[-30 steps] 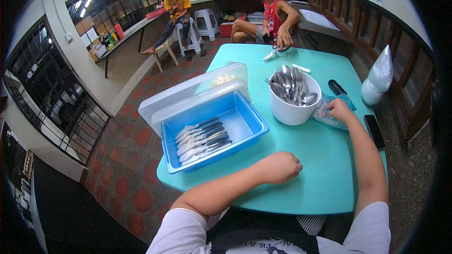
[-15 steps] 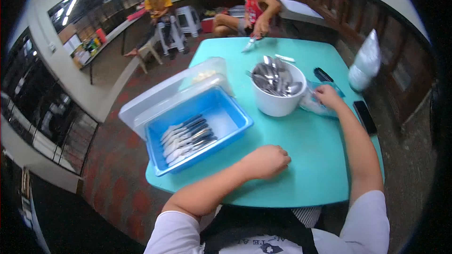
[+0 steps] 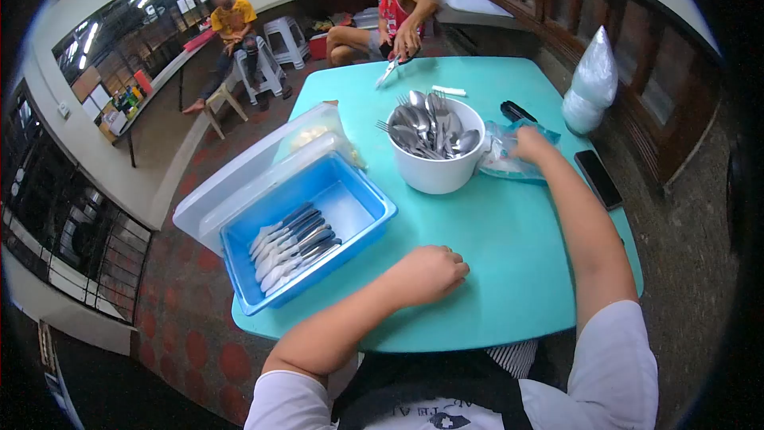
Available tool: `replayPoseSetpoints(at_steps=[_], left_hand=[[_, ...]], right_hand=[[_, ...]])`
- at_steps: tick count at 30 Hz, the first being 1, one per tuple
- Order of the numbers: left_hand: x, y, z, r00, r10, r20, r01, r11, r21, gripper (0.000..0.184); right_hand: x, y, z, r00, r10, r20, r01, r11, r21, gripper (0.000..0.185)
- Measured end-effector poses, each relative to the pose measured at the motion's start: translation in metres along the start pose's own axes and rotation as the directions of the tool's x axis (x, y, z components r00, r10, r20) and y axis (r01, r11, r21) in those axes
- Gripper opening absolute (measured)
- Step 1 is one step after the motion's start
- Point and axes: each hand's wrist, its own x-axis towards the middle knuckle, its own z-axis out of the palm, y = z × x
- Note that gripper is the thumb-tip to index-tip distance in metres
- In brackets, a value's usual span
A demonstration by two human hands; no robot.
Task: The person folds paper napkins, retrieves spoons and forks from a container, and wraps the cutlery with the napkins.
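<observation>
Wrapped cutlery (image 3: 291, 250) lies side by side in the blue tub (image 3: 350, 201). The left grip (image 3: 430, 274) rests curled on the tabletop (image 3: 509, 271), any contents hidden. Right of the white bucket (image 3: 438, 176), the right grip (image 3: 533, 148) bends over the plastic bag (image 3: 495, 161); how far closed, I cannot tell. A light fingertip pinch probably suits such thin plastic best.

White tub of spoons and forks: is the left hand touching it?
No, the left hand rests on the turquoise table, with bare tabletop showing between it and the white tub.
</observation>
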Motion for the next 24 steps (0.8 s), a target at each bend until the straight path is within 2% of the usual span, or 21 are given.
replayPoseSetpoints(at_steps=[2, 4, 9, 12, 15, 18, 21, 24], left_hand=[[-0.002, -0.001, 0.0, 1.0, 0.003, -0.004, -0.003, 1.0, 0.011, 0.014], [-0.002, -0.001, -0.001, 1.0, 0.012, -0.011, -0.012, 1.0, 0.015, 0.014], [-0.003, 0.001, -0.003, 1.0, -0.027, -0.012, 0.027, 1.0, 0.014, 0.013], [-0.002, 0.003, -0.003, 1.0, -0.029, 0.005, 0.029, 0.999, 0.02, 0.013], [-0.002, 0.003, -0.001, 0.999, -0.032, 0.02, 0.032, 0.999, 0.031, 0.013], [-0.002, 0.0, 0.002, 1.0, -0.026, 0.005, 0.025, 0.999, 0.036, 0.012], [-0.002, -0.001, 0.002, 1.0, -0.022, 0.001, 0.022, 0.999, 0.039, 0.012], [-0.001, 0.0, 0.0, 0.999, -0.028, 0.029, 0.026, 0.998, 0.054, 0.012]], right_hand=[[0.005, 0.005, 0.002, 0.997, -0.08, 0.008, 0.08, 0.995, 0.067, 0.059], [0.008, 0.003, 0.004, 0.997, -0.078, -0.01, 0.079, 0.992, 0.094, 0.071], [0.007, 0.005, 0.008, 0.995, -0.082, -0.051, 0.09, 0.978, 0.188, 0.067], [-0.004, 0.001, 0.006, 0.98, -0.131, -0.146, 0.149, 0.982, 0.119, 0.046], [-0.009, -0.003, 0.007, 0.949, -0.151, -0.278, 0.196, 0.971, 0.14, 0.036], [0.0, 0.007, 0.014, 0.897, -0.256, -0.361, 0.32, 0.939, 0.13, 0.03], [-0.002, 0.008, 0.01, 0.915, -0.261, -0.309, 0.324, 0.93, 0.174, 0.027], [-0.022, -0.002, -0.004, 0.862, -0.275, -0.426, 0.382, 0.904, 0.189, 0.022]])
